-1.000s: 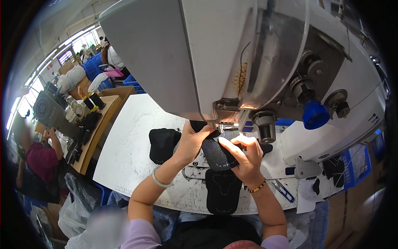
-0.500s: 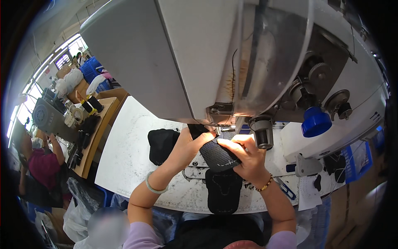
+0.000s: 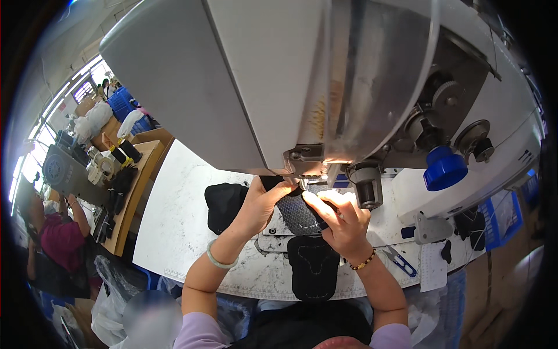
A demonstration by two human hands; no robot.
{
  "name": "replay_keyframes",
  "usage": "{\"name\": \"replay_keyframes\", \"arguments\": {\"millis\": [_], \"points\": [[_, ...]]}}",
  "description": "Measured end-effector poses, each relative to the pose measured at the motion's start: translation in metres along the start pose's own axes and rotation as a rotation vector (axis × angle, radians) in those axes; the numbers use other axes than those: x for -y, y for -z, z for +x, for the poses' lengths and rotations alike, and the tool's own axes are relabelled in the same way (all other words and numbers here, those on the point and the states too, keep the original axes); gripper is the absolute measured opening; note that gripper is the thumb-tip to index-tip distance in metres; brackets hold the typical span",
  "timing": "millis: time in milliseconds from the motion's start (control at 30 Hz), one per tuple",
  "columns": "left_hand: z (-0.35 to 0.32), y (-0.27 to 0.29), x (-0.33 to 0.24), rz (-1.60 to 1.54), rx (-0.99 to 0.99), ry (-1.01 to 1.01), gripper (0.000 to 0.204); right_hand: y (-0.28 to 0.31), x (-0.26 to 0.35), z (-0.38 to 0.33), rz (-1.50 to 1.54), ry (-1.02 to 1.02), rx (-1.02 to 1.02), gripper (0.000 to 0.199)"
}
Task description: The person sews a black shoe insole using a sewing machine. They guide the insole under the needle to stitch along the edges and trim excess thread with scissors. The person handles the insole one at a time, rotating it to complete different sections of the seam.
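Note:
A black textured fabric piece [image 3: 298, 216] lies on the sewing machine bed beneath the needle area [image 3: 305, 181]. My left hand [image 3: 260, 205] grips its left side, with the thumb pressed on top close to the presser foot. From the right, my right hand [image 3: 344, 222] holds the same piece, its index finger and thumb on the surface near the needle. A second black fabric piece with a stitched outline [image 3: 314, 269] rests at the table's near edge. Another black piece [image 3: 225, 207] lies left of my left hand. The fingers under the held piece are hidden.
The big sewing machine head [image 3: 261, 87] looms over my hands, with a blue knob [image 3: 444, 168] at right. Blue-handled thread snips [image 3: 402, 263] and a white paper [image 3: 433, 266] lie on the right. A blue basket [image 3: 501, 220] stands beyond; a co-worker [image 3: 65, 239] works at far left.
The textured piece has shifted slightly away from me and left under the machine. Both hands have moved a little with it. The piece at the near edge is now less covered.

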State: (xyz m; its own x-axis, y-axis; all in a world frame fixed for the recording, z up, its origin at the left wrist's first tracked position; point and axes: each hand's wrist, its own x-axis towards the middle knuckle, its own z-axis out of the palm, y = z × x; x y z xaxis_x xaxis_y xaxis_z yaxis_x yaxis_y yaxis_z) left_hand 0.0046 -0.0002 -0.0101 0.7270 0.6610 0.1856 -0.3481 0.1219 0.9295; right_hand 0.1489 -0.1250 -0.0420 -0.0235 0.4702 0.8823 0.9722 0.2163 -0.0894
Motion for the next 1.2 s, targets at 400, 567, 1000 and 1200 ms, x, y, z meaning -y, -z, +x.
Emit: {"name": "replay_keyframes", "arguments": {"millis": [400,567,1000,1200], "points": [[-0.006,-0.007,0.005,-0.029,-0.134,-0.027,0.020,0.005,-0.010,-0.001,0.080,0.013,-0.043,0.048],[-0.010,-0.009,0.003,0.010,-0.098,0.006,0.012,0.007,-0.015,0.001,0.241,-0.097,0.025,0.044],[-0.017,-0.032,0.006,0.063,-0.279,-0.041,0.008,0.012,0.008,0.007,-0.094,0.066,-0.047,0.032],[-0.023,-0.046,0.004,0.223,-0.393,-0.116,0.010,0.013,-0.003,0.004,-0.047,0.033,-0.031,0.030]]}}
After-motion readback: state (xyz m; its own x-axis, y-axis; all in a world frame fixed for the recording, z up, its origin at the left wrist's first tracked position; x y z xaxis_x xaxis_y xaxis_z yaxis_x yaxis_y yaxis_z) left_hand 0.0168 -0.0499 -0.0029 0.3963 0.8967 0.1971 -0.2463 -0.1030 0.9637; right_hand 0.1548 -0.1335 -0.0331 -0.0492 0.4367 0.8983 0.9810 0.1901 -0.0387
